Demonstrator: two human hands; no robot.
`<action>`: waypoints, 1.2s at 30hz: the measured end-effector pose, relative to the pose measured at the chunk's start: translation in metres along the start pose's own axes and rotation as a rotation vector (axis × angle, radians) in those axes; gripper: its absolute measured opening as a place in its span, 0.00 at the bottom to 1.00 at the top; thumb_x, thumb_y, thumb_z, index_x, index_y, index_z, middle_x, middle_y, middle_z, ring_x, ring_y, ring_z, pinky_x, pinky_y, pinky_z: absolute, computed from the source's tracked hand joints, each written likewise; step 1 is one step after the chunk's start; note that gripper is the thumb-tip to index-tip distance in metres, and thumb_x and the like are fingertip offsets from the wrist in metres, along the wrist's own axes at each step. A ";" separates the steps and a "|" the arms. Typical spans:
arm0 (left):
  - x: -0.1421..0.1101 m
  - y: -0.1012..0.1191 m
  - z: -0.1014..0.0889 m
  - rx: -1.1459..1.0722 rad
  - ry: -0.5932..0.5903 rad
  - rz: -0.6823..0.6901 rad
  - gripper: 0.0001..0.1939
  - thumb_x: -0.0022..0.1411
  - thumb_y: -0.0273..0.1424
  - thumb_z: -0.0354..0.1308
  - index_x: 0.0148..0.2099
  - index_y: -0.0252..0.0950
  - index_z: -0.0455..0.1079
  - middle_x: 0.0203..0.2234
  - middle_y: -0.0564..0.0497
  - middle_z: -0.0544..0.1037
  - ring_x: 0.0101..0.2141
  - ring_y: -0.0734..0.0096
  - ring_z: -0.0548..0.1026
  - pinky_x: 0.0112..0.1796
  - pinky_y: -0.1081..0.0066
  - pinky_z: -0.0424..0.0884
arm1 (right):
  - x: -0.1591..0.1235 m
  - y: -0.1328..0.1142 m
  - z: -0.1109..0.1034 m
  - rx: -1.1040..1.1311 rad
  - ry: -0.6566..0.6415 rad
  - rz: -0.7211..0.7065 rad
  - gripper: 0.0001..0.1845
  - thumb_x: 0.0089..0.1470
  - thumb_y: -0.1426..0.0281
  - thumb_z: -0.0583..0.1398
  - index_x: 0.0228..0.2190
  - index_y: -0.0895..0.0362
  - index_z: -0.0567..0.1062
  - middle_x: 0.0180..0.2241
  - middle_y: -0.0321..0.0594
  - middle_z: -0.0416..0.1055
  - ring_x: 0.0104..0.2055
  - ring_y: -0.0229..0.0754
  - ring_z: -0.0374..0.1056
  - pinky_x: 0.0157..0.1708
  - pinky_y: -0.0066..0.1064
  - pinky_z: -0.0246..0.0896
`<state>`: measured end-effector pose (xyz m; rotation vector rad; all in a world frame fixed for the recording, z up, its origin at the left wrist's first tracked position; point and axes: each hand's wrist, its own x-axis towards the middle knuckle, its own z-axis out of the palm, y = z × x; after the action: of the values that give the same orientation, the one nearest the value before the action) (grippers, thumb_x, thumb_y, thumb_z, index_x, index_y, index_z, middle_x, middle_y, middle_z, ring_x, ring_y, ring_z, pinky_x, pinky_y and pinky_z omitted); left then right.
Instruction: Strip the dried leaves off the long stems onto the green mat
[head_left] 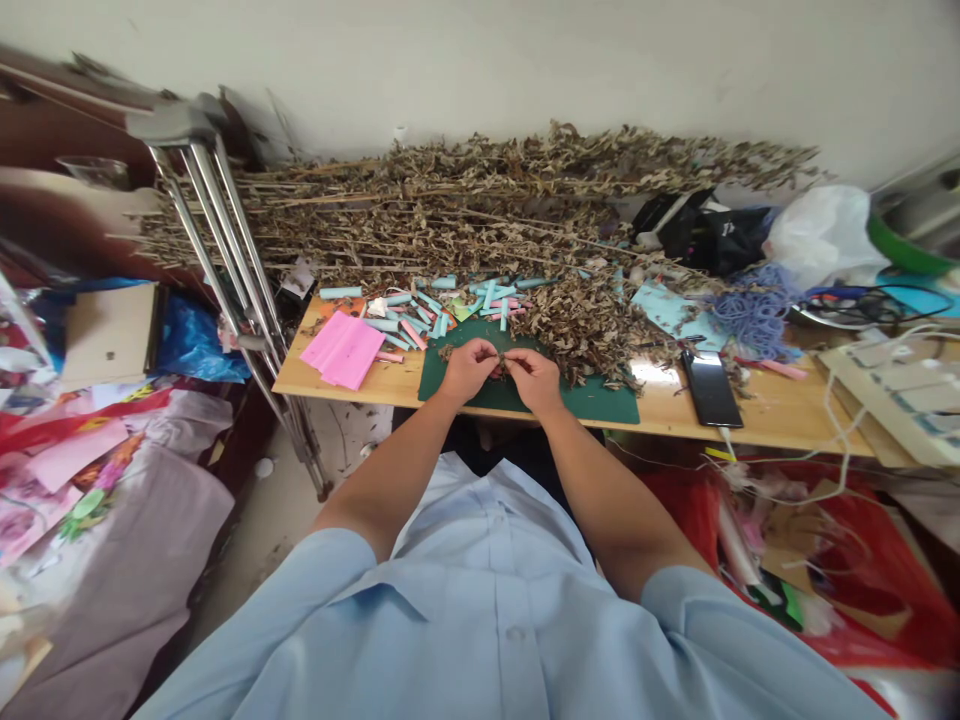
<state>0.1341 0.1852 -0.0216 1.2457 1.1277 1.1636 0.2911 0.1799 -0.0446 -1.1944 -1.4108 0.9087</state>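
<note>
My left hand (469, 370) and my right hand (534, 380) meet above a dark green cutting mat (600, 405), their fingertips pinching a small dried leafy sprig (500, 367). The sprig is mostly hidden by my fingers. A heap of dried brown leaves (585, 330) lies just beyond my right hand, at the mat's far edge. Long dried leafy branches (465, 200) lean behind it against the wall. Left of the mat are scattered pale blue and pink paper rolls (442, 310) and pink paper sheets (343, 350), all on a wooden table (787, 420).
A black smartphone (711, 388) lies on the table right of the mat. Beyond it are blue yarn (754, 310) and plastic bags (825, 235). Metal crutches (217, 250) lean at the table's left end. A red plastic bag (862, 580) sits below the right edge.
</note>
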 end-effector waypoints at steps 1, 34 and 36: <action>0.000 0.001 0.000 0.019 0.009 -0.002 0.05 0.55 0.27 0.61 0.35 0.34 0.68 0.21 0.56 0.75 0.22 0.76 0.75 0.27 0.74 0.73 | 0.000 0.001 0.000 -0.006 0.017 -0.001 0.10 0.51 0.63 0.62 0.34 0.54 0.80 0.36 0.40 0.79 0.37 0.44 0.74 0.43 0.40 0.72; -0.002 -0.006 -0.001 0.261 -0.035 0.213 0.11 0.56 0.29 0.65 0.43 0.33 0.77 0.34 0.47 0.80 0.35 0.70 0.77 0.39 0.70 0.74 | 0.002 -0.006 0.000 -0.014 0.068 0.066 0.11 0.49 0.60 0.65 0.31 0.55 0.79 0.26 0.36 0.75 0.28 0.41 0.71 0.33 0.34 0.69; -0.002 -0.006 -0.001 0.298 -0.012 0.238 0.10 0.57 0.29 0.65 0.43 0.34 0.77 0.35 0.47 0.80 0.35 0.70 0.77 0.40 0.70 0.74 | 0.002 -0.009 0.000 0.034 0.070 0.103 0.12 0.48 0.59 0.66 0.30 0.55 0.78 0.24 0.35 0.75 0.27 0.41 0.71 0.33 0.34 0.70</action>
<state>0.1330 0.1833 -0.0273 1.6501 1.1986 1.1890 0.2896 0.1801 -0.0353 -1.2707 -1.2828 0.9487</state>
